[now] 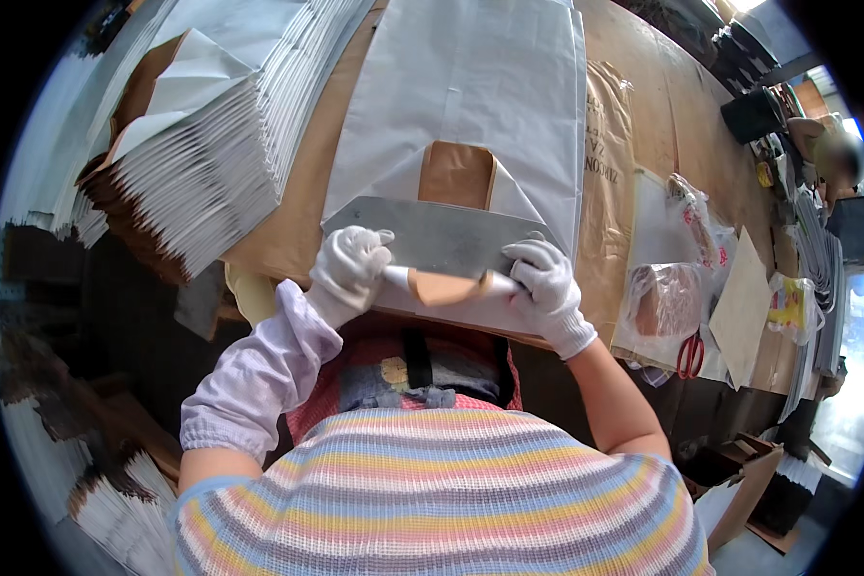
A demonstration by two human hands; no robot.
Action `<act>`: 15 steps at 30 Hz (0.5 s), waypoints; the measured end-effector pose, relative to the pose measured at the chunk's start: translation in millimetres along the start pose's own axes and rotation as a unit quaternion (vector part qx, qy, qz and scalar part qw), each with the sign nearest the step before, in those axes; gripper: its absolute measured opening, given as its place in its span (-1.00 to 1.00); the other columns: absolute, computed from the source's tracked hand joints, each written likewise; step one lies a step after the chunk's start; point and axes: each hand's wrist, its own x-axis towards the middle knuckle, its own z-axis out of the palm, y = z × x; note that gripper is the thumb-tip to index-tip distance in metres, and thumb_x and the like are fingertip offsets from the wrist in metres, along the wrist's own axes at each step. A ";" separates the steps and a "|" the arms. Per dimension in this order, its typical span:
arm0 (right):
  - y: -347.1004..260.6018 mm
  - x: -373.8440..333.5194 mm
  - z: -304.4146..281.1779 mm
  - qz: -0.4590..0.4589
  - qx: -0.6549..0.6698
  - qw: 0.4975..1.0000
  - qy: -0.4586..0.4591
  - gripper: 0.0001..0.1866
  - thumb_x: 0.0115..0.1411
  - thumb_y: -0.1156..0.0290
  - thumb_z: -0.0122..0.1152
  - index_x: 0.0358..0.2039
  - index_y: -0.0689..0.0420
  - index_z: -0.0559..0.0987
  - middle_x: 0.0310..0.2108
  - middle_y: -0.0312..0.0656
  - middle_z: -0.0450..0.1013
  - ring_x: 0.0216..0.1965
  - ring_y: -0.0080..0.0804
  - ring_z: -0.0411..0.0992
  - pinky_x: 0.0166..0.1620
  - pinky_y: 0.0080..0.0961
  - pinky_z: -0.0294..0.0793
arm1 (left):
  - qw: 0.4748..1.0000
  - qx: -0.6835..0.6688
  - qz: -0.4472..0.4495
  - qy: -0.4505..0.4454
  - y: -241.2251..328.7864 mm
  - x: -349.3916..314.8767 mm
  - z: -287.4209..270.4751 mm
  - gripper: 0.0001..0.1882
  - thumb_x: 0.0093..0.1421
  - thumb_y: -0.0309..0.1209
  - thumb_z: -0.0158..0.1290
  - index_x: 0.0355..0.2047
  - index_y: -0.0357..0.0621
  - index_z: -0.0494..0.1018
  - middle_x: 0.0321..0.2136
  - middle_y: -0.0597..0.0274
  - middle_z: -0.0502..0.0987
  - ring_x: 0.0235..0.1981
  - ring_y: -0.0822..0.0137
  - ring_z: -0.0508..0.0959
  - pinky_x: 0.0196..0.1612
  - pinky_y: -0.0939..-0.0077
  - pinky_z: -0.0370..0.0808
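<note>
Left grip [352, 264] clamped on metal plate [442, 233] at left | white paper bag [461, 86] beneath, between and beyond grips: far flap [458, 173] opened, near flap [444, 288] curled, flattening seemingly left | right grip [544, 278] clamped on plate's right end

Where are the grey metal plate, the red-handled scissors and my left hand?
Grey metal plate [446, 236], head view: middle of its flat face.
Red-handled scissors [690, 355], head view: the red handles.
Left hand [349, 267], head view: back of the gloved hand.
</note>
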 end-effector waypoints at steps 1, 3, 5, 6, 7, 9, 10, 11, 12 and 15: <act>-0.6 0.4 -1.6 0.031 -0.022 0.999 0.021 -0.73 -0.27 0.44 0.43 -0.47 0.13 0.58 -0.15 -0.16 0.58 -0.17 -0.02 0.52 -0.02 -0.11 0.51 | 0.997 -0.058 -0.021 0.053 9.1 3.8 -5.1 -0.83 -0.04 -0.61 0.25 -0.50 -0.07 0.49 -0.34 0.13 0.61 -0.15 0.07 0.67 -0.12 0.16 0.59; -28.8 -20.6 9.7 0.163 -0.003 0.987 -0.010 -0.76 -0.15 0.39 0.47 -0.47 0.12 0.57 -0.21 -0.17 0.56 -0.17 -0.04 0.49 -0.07 -0.13 0.49 | 0.982 -0.093 -0.164 -0.004 25.8 -19.4 -8.0 -0.86 -0.03 -0.59 0.26 -0.45 -0.15 0.53 -0.29 0.12 0.60 -0.14 0.05 0.66 -0.09 0.17 0.57; -32.9 -9.0 6.1 0.246 -0.015 0.969 -0.029 -0.75 -0.10 0.36 0.49 -0.46 0.12 0.56 -0.21 -0.17 0.55 -0.13 -0.05 0.48 -0.06 -0.13 0.48 | 0.950 -0.068 -0.297 -0.065 36.1 1.6 -19.8 -0.86 0.01 -0.53 0.29 -0.41 -0.16 0.56 -0.23 0.12 0.61 -0.06 0.04 0.64 -0.04 0.17 0.56; -29.2 11.5 4.4 0.288 -0.041 0.955 -0.055 -0.67 -0.06 0.27 0.53 -0.36 0.09 0.56 -0.16 -0.15 0.51 -0.06 -0.02 0.44 -0.03 -0.12 0.46 | 0.925 -0.031 -0.355 -0.135 25.8 23.6 -28.8 -0.70 0.02 -0.41 0.34 -0.22 -0.12 0.57 -0.10 0.11 0.59 0.03 0.05 0.59 0.06 0.16 0.53; -26.1 22.2 1.9 0.286 -0.058 0.955 -0.042 -0.63 -0.09 0.28 0.55 -0.33 0.09 0.56 -0.14 -0.13 0.50 -0.07 -0.01 0.44 -0.04 -0.11 0.46 | 0.912 -0.002 -0.380 -0.154 25.0 42.9 -32.8 -0.61 0.01 -0.36 0.36 -0.13 -0.10 0.54 -0.05 0.09 0.57 0.05 0.03 0.58 0.09 0.16 0.52; -21.9 34.5 -2.5 0.287 -0.090 0.954 -0.014 -0.55 -0.15 0.30 0.58 -0.26 0.10 0.55 -0.11 -0.09 0.47 -0.09 0.03 0.43 -0.07 -0.10 0.47 | 0.880 0.059 -0.432 -0.190 24.1 81.3 -45.7 -0.42 0.01 -0.27 0.38 0.05 -0.06 0.48 0.05 0.05 0.52 0.09 0.01 0.55 0.15 0.16 0.50; -19.3 44.4 -8.1 0.280 -0.140 0.946 -0.082 -0.29 -0.15 0.10 0.60 -0.02 0.11 0.50 0.04 -0.01 0.41 0.04 0.06 0.39 0.05 -0.11 0.44 | 0.887 0.084 -0.389 -0.235 14.8 93.0 -54.0 -0.14 -0.05 -0.14 0.43 0.23 -0.04 0.31 0.16 -0.03 0.44 0.21 -0.06 0.46 0.24 0.14 0.44; -6.7 47.0 -7.0 0.272 -0.187 0.940 -0.092 -0.04 -0.20 -0.03 0.61 0.16 0.22 0.42 0.13 0.04 0.37 0.13 0.07 0.34 0.15 -0.11 0.41 | 0.914 0.078 -0.333 -0.218 10.3 104.2 -59.4 0.02 -0.11 -0.10 0.46 0.32 -0.06 0.22 0.24 -0.11 0.35 0.34 -0.11 0.31 0.34 0.11 0.34; -7.8 59.5 -4.5 0.263 -0.225 0.931 -0.114 0.15 -0.24 -0.14 0.60 0.26 0.28 0.34 0.18 0.10 0.34 0.21 0.07 0.30 0.22 -0.11 0.37 | 0.921 0.134 -0.318 -0.180 -6.8 93.7 -39.4 0.13 -0.15 -0.09 0.49 0.39 -0.05 0.15 0.30 -0.13 0.28 0.41 -0.13 0.20 0.41 0.08 0.24; 9.3 80.9 -38.1 0.394 -0.184 0.873 -0.220 0.21 -0.31 -0.32 0.61 0.22 0.27 0.39 0.10 0.06 0.42 0.12 -0.01 0.44 0.19 -0.23 0.47 | 0.888 0.065 -0.347 -0.293 -0.5 147.7 -26.1 0.09 -0.20 -0.03 0.53 0.31 -0.09 0.28 0.26 -0.11 0.36 0.37 -0.10 0.29 0.40 0.13 0.27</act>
